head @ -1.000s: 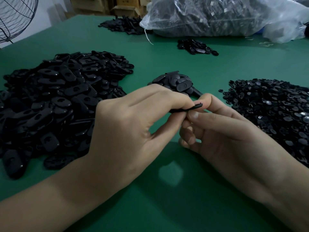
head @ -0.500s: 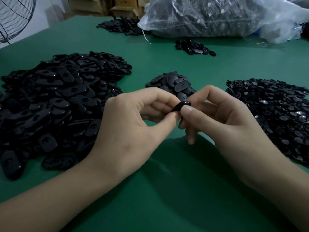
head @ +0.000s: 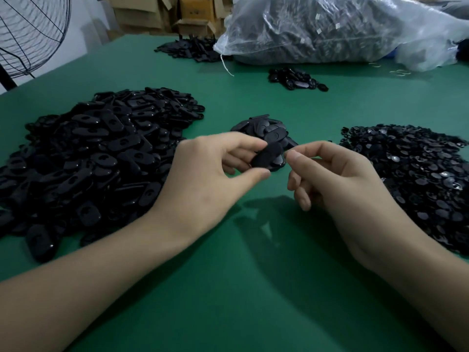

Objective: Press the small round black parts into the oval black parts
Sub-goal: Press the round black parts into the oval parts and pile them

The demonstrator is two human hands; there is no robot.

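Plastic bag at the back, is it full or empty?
Full: the plastic bag bulges with dark contents visible through the film.

The desk had a green top. On its left lay a broad heap of oval black parts, and on its right, well apart, a flatter heap of small round black parts. Between the two, a little further back, sat a middle pile of oval pieces. Beyond it lay a far pile of dark pieces. A back pile lay at the far edge, just beside a big clear plastic bag stuffed with dark pieces.
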